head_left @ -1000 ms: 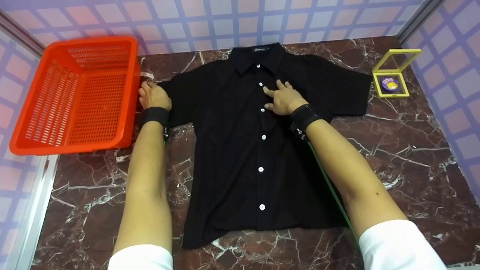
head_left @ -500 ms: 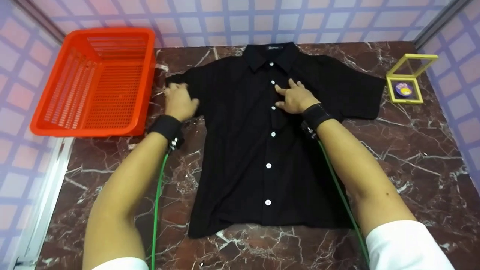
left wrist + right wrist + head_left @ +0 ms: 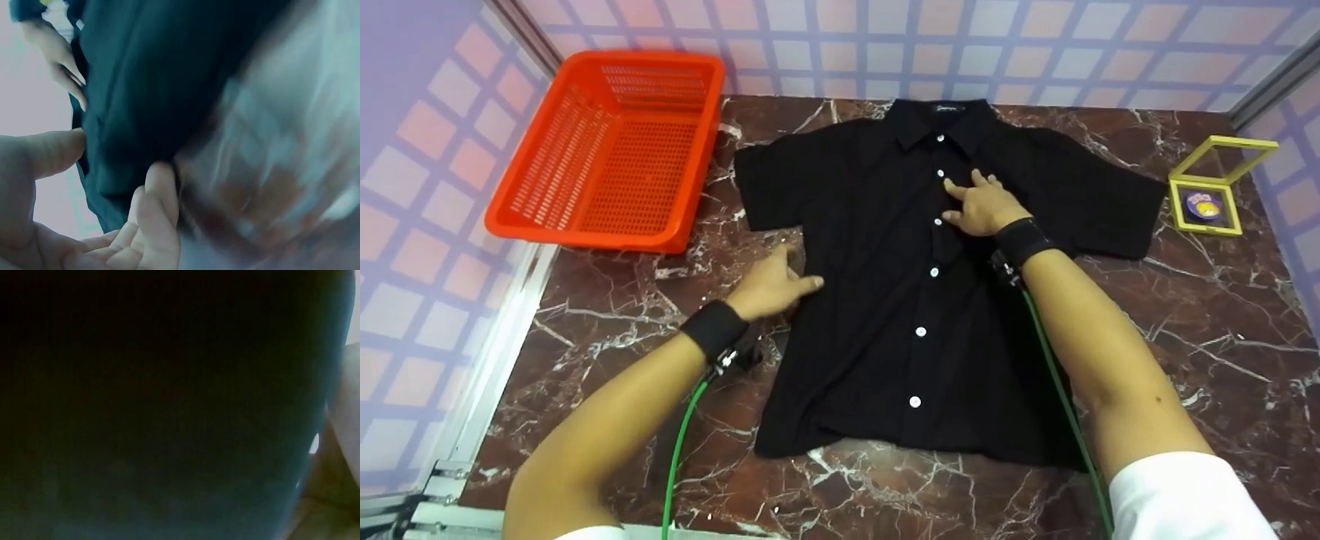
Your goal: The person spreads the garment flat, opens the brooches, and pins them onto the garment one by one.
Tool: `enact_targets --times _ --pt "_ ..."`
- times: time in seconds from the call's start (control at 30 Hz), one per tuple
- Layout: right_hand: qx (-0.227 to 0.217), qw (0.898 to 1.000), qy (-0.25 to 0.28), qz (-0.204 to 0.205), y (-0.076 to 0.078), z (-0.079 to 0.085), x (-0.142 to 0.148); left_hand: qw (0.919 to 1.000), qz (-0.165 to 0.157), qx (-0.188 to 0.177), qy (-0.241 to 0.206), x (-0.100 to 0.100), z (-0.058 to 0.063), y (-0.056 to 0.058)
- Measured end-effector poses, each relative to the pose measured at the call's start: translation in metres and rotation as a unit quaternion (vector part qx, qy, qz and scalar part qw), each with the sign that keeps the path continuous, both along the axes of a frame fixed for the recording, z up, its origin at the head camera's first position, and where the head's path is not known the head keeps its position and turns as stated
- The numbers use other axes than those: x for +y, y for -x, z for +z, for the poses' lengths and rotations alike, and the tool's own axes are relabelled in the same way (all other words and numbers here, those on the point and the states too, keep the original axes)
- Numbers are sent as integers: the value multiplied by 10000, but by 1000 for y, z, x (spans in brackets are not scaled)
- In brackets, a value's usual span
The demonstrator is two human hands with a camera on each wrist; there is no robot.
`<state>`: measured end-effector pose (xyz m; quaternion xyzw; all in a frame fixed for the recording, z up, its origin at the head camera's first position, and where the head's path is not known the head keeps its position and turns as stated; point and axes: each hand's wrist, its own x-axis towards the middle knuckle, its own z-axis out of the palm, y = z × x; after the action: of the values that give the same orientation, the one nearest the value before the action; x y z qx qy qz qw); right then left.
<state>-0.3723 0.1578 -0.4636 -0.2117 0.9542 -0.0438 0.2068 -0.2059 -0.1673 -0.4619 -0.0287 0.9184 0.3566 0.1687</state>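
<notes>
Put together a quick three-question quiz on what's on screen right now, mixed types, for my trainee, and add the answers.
1. True or false: the yellow case has its lid raised.

2. Where is the person's left hand on or about the black shirt?
A: on the collar
B: at its side, below a sleeve
C: on the bottom hem

3. Fill in the colour: the right hand rests on the shirt next to the row of ____ buttons.

Key: 1 true; 2 B; 3 white.
</notes>
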Motion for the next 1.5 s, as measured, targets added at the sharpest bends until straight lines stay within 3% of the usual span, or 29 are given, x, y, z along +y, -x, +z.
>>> enact_targets --times 0.13,0.3,0.47,0.63,0.77,0.87,1.0,1.23,1.4,1.47,1.5 --pt "8 10000 -79 -27 0 -1 5 9985 -93 -339 -429 3 -2 -25" --pt "-98 9999 -67 -14 -1 -6 1 9984 -396 -394 -82 4 -6 -55" --pt "-113 9999 -14 -32 -1 -9 -5 9971 -693 -328 4 3 -10 -72" --pt "-133 9999 -3 -99 1 -6 -5 9940 -917 -288 -528 2 -9 -86" --pt "-126 9998 1 -134 3 -2 -3 9866 -748 -381 -1400 2 -7 -98" --pt "-111 9999 6 -127 4 0 -2 9694 -641 -679 -2269 2 -10 -106" --pt "-89 9999 -1 -91 5 1 -2 9350 -765 -1028 -3307 -3 -18 -117" --pt "-62 10000 21 29 4 2 -3 9045 -902 -1101 -4021 -11 -24 -138" --pt "-46 10000 6 37 2 1 -2 8564 -860 -1462 -4877 -10 -25 -153" --pt "-66 10000 -9 25 0 0 -2 8421 -810 -1687 -5059 -10 -26 -159" --pt "-88 10000 -13 16 0 -1 -2 8392 -778 -1803 -5072 -10 -26 -162"
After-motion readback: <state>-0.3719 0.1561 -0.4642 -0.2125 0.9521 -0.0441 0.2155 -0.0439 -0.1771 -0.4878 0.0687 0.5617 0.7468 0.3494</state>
